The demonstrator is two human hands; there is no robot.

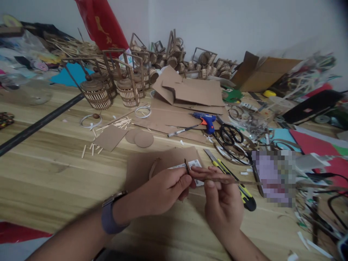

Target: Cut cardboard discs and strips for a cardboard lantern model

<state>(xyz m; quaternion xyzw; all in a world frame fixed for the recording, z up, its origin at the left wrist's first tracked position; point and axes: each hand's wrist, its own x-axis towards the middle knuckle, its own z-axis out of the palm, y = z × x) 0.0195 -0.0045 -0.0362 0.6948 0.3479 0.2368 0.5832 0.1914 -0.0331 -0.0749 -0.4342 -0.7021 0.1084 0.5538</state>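
My left hand point(165, 190), with a watch on the wrist, is closed in a pinch on the end of a thin brown strip point(247, 182). The strip's dark tip stands up above those fingers. My right hand point(224, 203) is shut on the same strip, which runs out to the right past the fingers. Its material is too blurred to name. Beneath both hands lies a flat piece of cardboard point(136, 163) with a white printed label point(199, 165), partly hidden. A yellow and black utility knife point(224, 168) rests just right of the cardboard.
Beyond the hands lie a blue glue gun point(208, 121), black-handled scissors point(231, 133), a pen point(183, 130), cardboard discs point(144, 139) and small wooden sticks point(84, 151). Small slatted baskets point(96, 95) with tall handles stand at the back. Cardboard sheets point(198, 94) and scraps crowd the right.
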